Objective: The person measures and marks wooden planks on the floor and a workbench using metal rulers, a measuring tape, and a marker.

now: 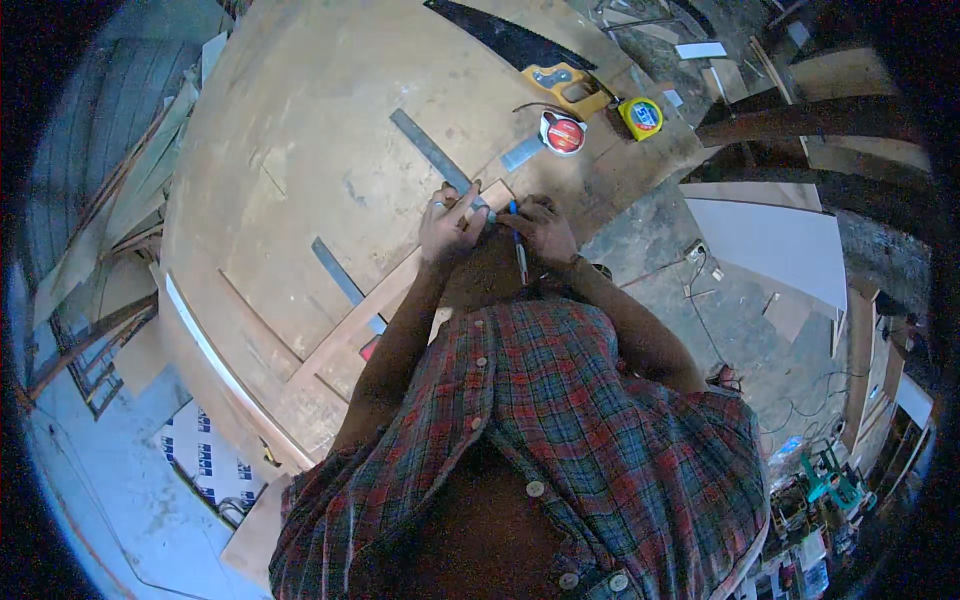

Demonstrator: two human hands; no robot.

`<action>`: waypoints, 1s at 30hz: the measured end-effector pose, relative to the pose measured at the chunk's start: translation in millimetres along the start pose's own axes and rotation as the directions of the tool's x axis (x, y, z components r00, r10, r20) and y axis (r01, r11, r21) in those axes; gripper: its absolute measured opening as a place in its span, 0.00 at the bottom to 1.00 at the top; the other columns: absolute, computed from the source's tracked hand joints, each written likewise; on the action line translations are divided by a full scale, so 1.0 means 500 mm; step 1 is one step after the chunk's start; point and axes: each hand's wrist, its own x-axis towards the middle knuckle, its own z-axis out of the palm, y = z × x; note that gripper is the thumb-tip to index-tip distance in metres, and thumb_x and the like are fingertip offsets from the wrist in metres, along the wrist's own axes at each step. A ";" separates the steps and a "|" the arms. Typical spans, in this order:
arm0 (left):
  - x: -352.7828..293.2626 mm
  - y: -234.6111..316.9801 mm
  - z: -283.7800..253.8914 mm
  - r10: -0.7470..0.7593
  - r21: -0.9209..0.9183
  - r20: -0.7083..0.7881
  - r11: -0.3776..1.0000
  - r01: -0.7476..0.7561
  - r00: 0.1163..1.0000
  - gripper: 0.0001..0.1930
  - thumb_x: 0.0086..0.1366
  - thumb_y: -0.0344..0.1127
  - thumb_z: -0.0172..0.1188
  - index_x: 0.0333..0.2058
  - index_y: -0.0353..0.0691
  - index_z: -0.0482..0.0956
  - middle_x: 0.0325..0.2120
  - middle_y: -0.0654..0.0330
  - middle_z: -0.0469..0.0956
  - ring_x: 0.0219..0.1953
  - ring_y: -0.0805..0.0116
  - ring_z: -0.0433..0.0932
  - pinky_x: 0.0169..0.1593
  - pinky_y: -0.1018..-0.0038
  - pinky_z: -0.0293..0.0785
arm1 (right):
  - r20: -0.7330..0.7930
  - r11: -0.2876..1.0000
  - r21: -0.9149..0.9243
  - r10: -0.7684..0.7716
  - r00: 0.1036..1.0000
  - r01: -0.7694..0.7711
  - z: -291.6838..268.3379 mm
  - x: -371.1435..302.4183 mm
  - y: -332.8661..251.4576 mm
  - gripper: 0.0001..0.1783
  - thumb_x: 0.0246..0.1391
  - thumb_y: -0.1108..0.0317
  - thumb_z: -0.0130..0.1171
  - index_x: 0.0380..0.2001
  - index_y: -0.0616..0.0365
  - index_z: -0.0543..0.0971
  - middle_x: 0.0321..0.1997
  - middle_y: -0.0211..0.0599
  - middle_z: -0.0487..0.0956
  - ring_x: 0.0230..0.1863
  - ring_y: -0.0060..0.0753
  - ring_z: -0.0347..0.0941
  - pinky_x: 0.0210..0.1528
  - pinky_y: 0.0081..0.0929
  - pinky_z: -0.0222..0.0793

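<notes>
On the tan wooden surface (300, 120), the left hand (452, 228), fingers half-curled, held a straight grey metal blade (428, 150) over a long pale-wood strip (340, 340); the right hand (546, 235), fingers bunched, seemingly gripped a slim blue-and-white pen (520, 258). Steady pressure would best prevent slipping.

A round red label with pale print stands on the red-and-white tape measure (563, 133), and a blue label with light characters on the yellow tape measure (641, 118). Rows of dark-blue printed blocks run over the white sheet (215, 450) at the lower left, too small to make out as words. Any graduations on the metal straightedge (428, 148) under the left hand (452, 226) are too fine to read.
</notes>
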 end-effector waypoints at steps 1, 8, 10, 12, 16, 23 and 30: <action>0.001 -0.001 0.002 -0.001 0.013 0.006 1.000 0.001 1.000 0.25 0.55 0.46 0.71 0.53 0.55 0.83 0.38 0.55 0.75 0.39 0.59 0.78 0.41 0.64 0.77 | -0.011 0.999 0.010 -0.034 0.999 0.034 -0.002 -0.001 -0.001 0.21 0.49 0.64 0.59 0.49 0.39 0.81 0.41 0.33 0.77 0.53 0.41 0.75 0.60 0.43 0.63; 0.003 -0.002 0.010 0.010 -0.057 -0.027 0.998 -0.012 1.000 0.24 0.54 0.44 0.72 0.51 0.51 0.83 0.37 0.54 0.74 0.36 0.58 0.78 0.39 0.65 0.77 | 0.097 0.996 0.052 0.061 0.993 -0.067 -0.020 -0.001 -0.012 0.18 0.50 0.61 0.57 0.46 0.42 0.82 0.50 0.36 0.78 0.60 0.43 0.71 0.66 0.47 0.58; 0.003 -0.001 0.009 0.009 -0.031 -0.016 0.999 -0.010 1.000 0.24 0.54 0.43 0.72 0.51 0.49 0.84 0.37 0.54 0.74 0.35 0.58 0.78 0.39 0.65 0.76 | 0.104 0.994 0.074 0.070 0.992 -0.078 -0.020 0.002 -0.011 0.18 0.50 0.61 0.56 0.46 0.42 0.82 0.50 0.36 0.79 0.60 0.43 0.71 0.65 0.47 0.58; 0.002 0.000 0.008 0.017 -0.055 -0.035 0.998 -0.019 0.999 0.24 0.54 0.43 0.72 0.51 0.49 0.84 0.37 0.54 0.73 0.36 0.57 0.78 0.39 0.65 0.76 | 0.039 0.998 -0.069 -0.001 0.999 0.003 -0.018 0.002 -0.007 0.22 0.48 0.63 0.59 0.50 0.37 0.81 0.42 0.31 0.76 0.54 0.41 0.75 0.54 0.42 0.69; 0.002 -0.003 0.009 0.004 -0.038 -0.005 0.999 -0.004 1.000 0.23 0.55 0.43 0.71 0.51 0.51 0.84 0.37 0.54 0.73 0.38 0.57 0.78 0.41 0.64 0.76 | -0.096 0.996 -0.063 -0.065 0.993 0.060 -0.010 -0.001 0.000 0.22 0.48 0.63 0.59 0.49 0.37 0.81 0.39 0.31 0.76 0.55 0.40 0.74 0.57 0.44 0.66; 0.002 -0.004 0.008 -0.008 -0.043 -0.007 0.999 0.008 1.000 0.22 0.56 0.45 0.70 0.51 0.52 0.84 0.37 0.55 0.73 0.38 0.57 0.78 0.41 0.63 0.76 | -0.048 1.000 -0.009 -0.019 0.999 0.018 -0.001 -0.002 0.001 0.19 0.51 0.62 0.56 0.47 0.36 0.82 0.41 0.32 0.77 0.56 0.43 0.73 0.61 0.44 0.62; 0.004 0.008 -0.008 -0.009 -0.034 0.032 0.999 0.010 0.999 0.22 0.58 0.47 0.68 0.51 0.53 0.84 0.38 0.56 0.73 0.39 0.56 0.78 0.42 0.62 0.76 | 0.146 0.997 0.009 0.071 0.987 -0.073 -0.017 -0.003 -0.004 0.20 0.54 0.61 0.56 0.51 0.36 0.82 0.49 0.32 0.79 0.60 0.46 0.70 0.66 0.46 0.60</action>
